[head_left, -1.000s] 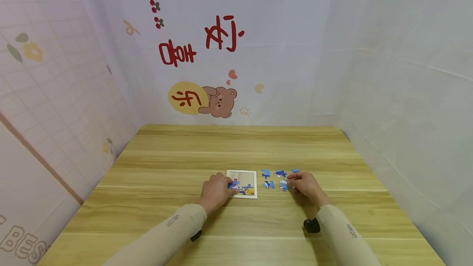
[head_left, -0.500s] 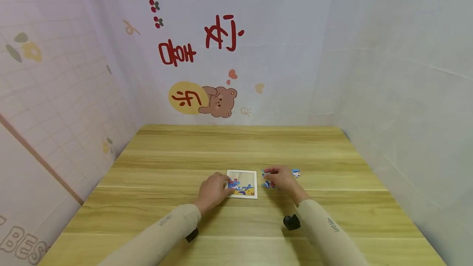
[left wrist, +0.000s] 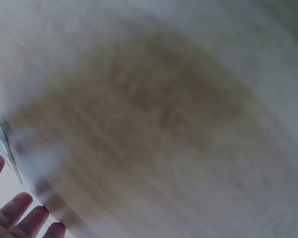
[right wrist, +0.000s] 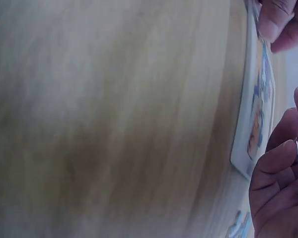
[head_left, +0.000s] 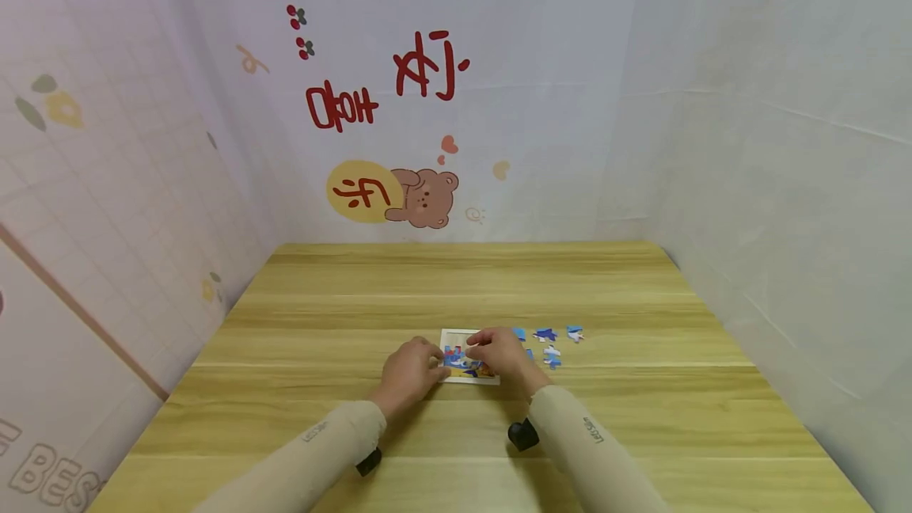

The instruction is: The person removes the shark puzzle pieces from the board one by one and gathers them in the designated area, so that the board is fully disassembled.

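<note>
A small white-bordered puzzle tray [head_left: 447, 334] lies on the table, its near part filled with blue, red and yellow pieces. My left hand [head_left: 409, 374] rests at its left border, thumb and fingers spread along the edge; the left wrist view shows those fingers [left wrist: 27, 215] loosely extended. Over the tray's right half is my right hand [head_left: 502, 351], thumb and index together around a puzzle piece that the fingers mostly hide. Its curled fingers [right wrist: 283, 158] show beside the tray in the right wrist view.
Several loose puzzle pieces lie to the right of the tray, among them a dark blue one [head_left: 545, 335], a light blue one [head_left: 552, 356] and one at the far right [head_left: 574, 333]. Pale printed cloth walls surround the wooden table [head_left: 456, 283].
My right hand has moved left from the loose pieces to above the tray, carrying a piece. The left hand has drawn back slightly to the tray's left border.
</note>
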Available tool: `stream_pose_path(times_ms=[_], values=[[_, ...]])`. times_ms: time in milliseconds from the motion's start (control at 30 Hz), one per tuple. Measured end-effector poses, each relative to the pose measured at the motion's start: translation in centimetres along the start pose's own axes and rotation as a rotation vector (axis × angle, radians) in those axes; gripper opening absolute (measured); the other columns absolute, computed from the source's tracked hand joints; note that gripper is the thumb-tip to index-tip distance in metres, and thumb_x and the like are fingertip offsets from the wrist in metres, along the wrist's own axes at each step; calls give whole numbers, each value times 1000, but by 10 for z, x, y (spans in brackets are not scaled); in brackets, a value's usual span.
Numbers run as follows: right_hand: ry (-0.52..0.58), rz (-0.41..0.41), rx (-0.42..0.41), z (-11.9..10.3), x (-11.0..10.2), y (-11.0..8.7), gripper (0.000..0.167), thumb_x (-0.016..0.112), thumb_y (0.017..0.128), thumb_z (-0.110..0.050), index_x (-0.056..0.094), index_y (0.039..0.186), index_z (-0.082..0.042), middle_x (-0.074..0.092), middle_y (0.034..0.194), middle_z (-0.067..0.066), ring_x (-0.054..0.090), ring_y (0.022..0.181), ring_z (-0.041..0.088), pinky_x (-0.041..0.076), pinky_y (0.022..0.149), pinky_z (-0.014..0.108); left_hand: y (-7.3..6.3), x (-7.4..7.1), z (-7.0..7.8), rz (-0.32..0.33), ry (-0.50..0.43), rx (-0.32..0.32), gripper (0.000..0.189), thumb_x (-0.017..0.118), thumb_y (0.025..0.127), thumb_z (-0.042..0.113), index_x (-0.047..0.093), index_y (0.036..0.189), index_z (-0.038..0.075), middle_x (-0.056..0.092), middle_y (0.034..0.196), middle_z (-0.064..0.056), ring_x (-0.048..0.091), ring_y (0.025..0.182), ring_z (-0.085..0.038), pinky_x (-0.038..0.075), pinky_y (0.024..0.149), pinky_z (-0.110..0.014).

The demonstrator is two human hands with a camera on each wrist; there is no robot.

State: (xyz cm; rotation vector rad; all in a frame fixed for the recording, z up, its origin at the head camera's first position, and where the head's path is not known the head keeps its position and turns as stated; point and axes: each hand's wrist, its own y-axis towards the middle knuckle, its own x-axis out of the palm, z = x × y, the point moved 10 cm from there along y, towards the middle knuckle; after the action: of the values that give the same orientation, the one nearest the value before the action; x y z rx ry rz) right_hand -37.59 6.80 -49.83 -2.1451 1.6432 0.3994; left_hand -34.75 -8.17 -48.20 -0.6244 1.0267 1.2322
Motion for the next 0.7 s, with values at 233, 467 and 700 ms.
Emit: stream_pose_path(times_ms=[233, 467, 700], values=[[-15, -13, 52, 7, 8, 3, 22, 69, 91, -11, 73, 111, -3, 66, 84, 3, 50, 58, 13, 43, 57, 25, -3, -3, 7, 23, 38, 46, 17, 77, 86, 28, 78, 90, 12, 66, 101, -8, 64, 94, -29, 52, 74, -48], [-139, -28, 16, 3, 10, 4, 20, 71, 89, -13, 75, 108, -6, 66, 86, 0, 54, 66, 14, 45, 62, 28, -5, -4, 8, 33, 67, 56, 16, 77, 87, 30, 79, 90, 14, 67, 104, -9, 64, 97, -30, 52, 75, -50], [-79, -31, 27, 5, 11, 5, 20, 69, 90, -10, 75, 108, -5, 69, 94, 2, 54, 73, 16, 45, 68, 30, -4, -2, 5, 46, 82, 71, 15, 77, 86, 31, 79, 88, 16, 66, 99, -5, 64, 90, -26, 52, 71, -45]])
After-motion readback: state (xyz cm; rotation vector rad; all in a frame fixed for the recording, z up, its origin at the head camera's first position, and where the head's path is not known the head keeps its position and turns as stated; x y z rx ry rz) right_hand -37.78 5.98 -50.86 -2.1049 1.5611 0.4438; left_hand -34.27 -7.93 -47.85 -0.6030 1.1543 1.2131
